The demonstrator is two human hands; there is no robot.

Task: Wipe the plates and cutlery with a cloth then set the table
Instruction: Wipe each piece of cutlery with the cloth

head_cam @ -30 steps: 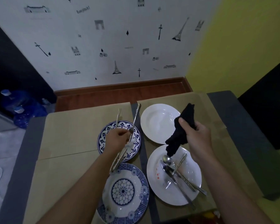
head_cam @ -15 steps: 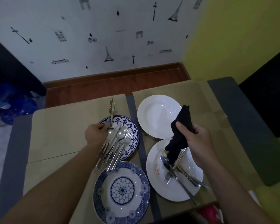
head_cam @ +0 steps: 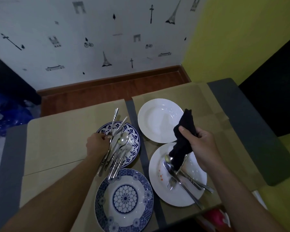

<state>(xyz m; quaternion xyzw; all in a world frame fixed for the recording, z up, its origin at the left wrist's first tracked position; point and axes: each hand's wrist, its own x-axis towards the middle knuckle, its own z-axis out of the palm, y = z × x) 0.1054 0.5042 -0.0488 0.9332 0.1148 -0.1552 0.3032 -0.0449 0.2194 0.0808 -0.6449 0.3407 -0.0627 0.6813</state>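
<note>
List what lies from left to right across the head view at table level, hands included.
Blue bags on the floor → left hand → cutlery bundle on the far blue plate → dark cloth → right hand.

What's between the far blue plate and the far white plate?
In the head view, only a bare grey strip of table separates the far blue plate from the far white plate.
</note>
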